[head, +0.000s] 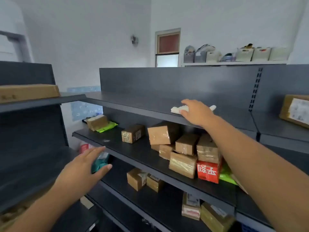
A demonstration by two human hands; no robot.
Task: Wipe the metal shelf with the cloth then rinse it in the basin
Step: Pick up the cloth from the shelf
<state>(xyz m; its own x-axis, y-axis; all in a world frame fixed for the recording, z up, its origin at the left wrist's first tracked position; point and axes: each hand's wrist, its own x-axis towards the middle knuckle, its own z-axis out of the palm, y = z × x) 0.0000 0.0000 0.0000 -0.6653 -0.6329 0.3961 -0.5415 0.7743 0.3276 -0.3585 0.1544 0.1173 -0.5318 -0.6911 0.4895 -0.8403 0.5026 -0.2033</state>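
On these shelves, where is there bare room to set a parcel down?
The top shelf is bare left of the cloth under the right hand. The middle shelf has room along its front left edge. Its right half is crowded with stacked cardboard boxes.

Red box, lower right of centre, on the middle shelf: two large white Chinese characters, printed sideways as seen here; they look like 平 and 到, though the second is uncertain.
Small brown box, centre of the frame: a pale printed block of lines on its front face and a small white label on its side, both too blurred to read.
Long flat carton, upper left: faint dark marks at its left end, not legible.
Parcel, right edge: a white shipping label, print too small to read.
Lower boxes, bottom right: white labels, unreadable.
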